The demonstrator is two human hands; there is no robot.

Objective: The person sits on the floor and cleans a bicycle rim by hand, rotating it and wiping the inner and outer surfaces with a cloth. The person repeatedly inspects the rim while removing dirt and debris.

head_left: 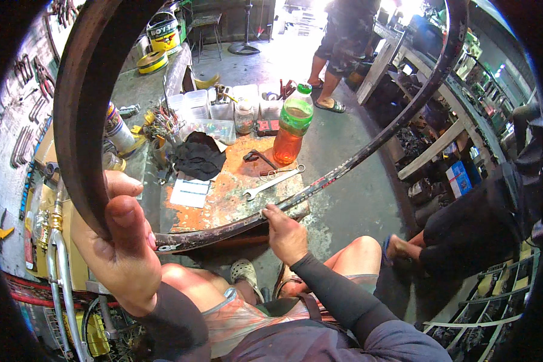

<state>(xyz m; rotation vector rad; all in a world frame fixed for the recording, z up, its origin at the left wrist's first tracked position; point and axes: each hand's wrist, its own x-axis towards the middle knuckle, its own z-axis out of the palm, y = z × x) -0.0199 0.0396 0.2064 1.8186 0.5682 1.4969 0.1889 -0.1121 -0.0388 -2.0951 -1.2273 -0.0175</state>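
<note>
A dark, worn wheel rim [81,120] without spokes stands tilted before me, its hoop running past the top of the view. My left hand [120,253] is closed round the rim's lower left, with the thumb on the near side. Lower down, my right hand [286,238] pinches the bottom stretch of the hoop between thumb and fingers. Beyond the rim is a paint-worn bench top [232,178]. On it lie a combination wrench [274,183], a dark bent tool [259,158], a black cloth [198,157] and a white paper [190,192].
A green-capped bottle of orange liquid [288,145] stands on the bench near clear plastic bins [196,104]. Tools hang on the left wall beside a silver bicycle fork [57,241]. One person [342,42] stands beyond the bench; another's dark-clothed leg [464,229] is at right.
</note>
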